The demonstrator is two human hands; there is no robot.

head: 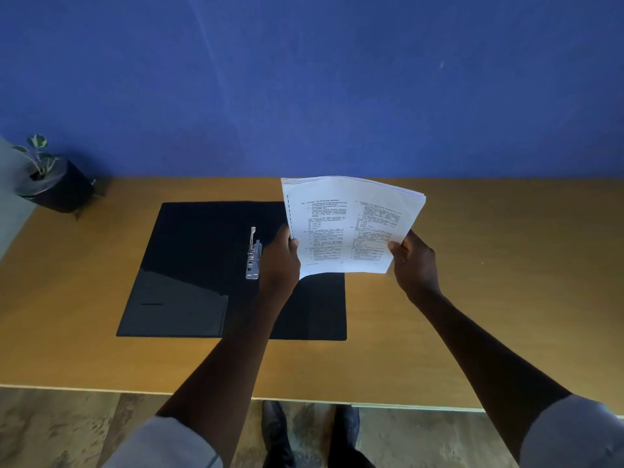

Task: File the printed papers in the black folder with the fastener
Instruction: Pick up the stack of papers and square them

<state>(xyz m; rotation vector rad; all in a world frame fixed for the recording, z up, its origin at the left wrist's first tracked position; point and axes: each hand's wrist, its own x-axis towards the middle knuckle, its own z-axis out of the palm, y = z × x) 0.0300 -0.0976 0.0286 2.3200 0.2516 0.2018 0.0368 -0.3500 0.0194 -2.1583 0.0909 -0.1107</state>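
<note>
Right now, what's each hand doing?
Left hand: closed on the printed papers' left edge.
Right hand: closed on their right edge.

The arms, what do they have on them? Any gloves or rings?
Both arms are bare from the elbow down. The left hand and right hand wear no gloves, and no rings or watch show. Pale grey sleeves are pushed up to the elbows.
</note>
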